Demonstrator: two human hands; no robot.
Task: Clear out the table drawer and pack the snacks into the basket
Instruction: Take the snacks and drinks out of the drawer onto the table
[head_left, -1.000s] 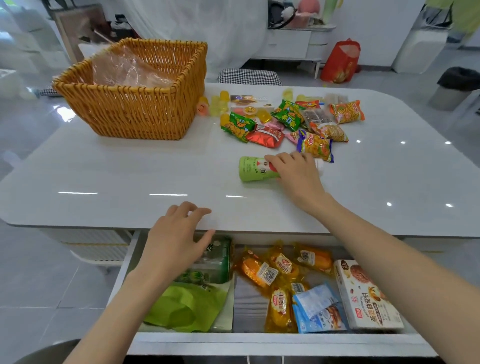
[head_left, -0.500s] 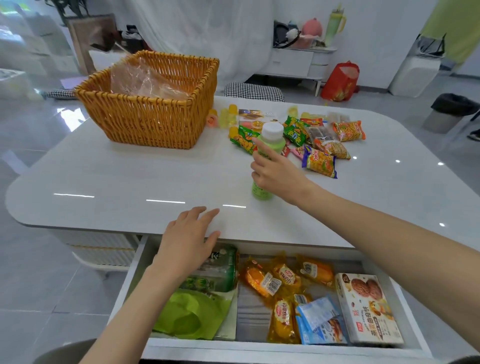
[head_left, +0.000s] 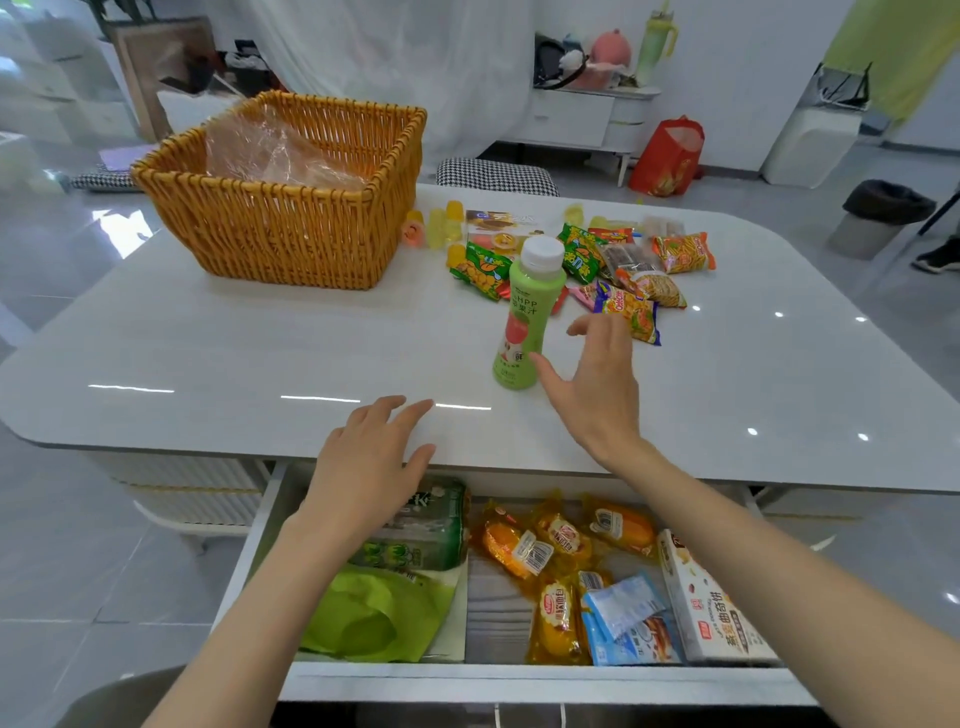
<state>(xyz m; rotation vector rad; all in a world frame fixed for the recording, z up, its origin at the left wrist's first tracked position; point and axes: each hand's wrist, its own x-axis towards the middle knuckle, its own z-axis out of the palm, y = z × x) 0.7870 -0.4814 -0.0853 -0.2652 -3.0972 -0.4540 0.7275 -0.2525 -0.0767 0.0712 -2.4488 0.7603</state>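
The green bottle (head_left: 527, 322) is standing upright on the table (head_left: 208, 364), unsupported; the right hand (head_left: 597, 384) is hovering beside it, grip released. Left hand (head_left: 363, 467), also released, is resting at the edge. A knock risks toppling it. Snacks are filling the drawer (head_left: 545, 680); the basket (head_left: 291, 208) is standing well apart.

On the tabletop (head_left: 208, 364) the basket (head_left: 291, 228) sits at the far left, with a heap of snack packets (head_left: 623, 270) to its right. A bottle (head_left: 527, 322) stands upright in front of the heap. Below the near edge, the open drawer (head_left: 519, 680) holds more packets (head_left: 545, 545) and a box (head_left: 711, 608) at its right.
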